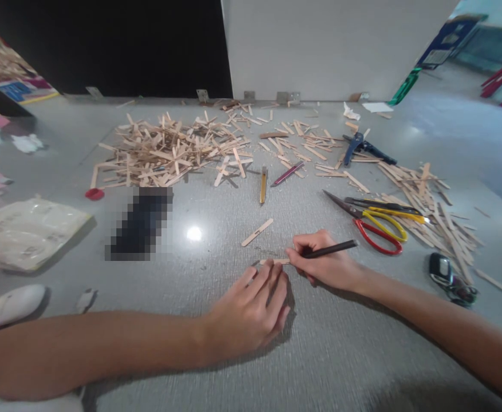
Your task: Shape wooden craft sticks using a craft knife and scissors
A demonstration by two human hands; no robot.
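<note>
My left hand [251, 309] rests on the table with its fingers bent, their tips holding down a wooden craft stick [280, 261]. My right hand [325, 263] is closed around a slim black pen [332, 249], whose tip is hidden by the fingers at the stick's right end. Just beyond, a second craft stick [257, 233] with a small dark mark or notch in its middle lies at a slant. Farther off are a yellow cutter knife [263, 186] and a dark red one [288, 173].
A big heap of craft sticks [173, 143] lies at the back left. At the right are scissors with red and yellow handles [377, 234], blue-handled pliers [354, 150], more sticks and a key fob [442, 269]. A blurred dark rectangle [141, 223], plastic packet [31, 232] and white mouse [16, 303] lie left.
</note>
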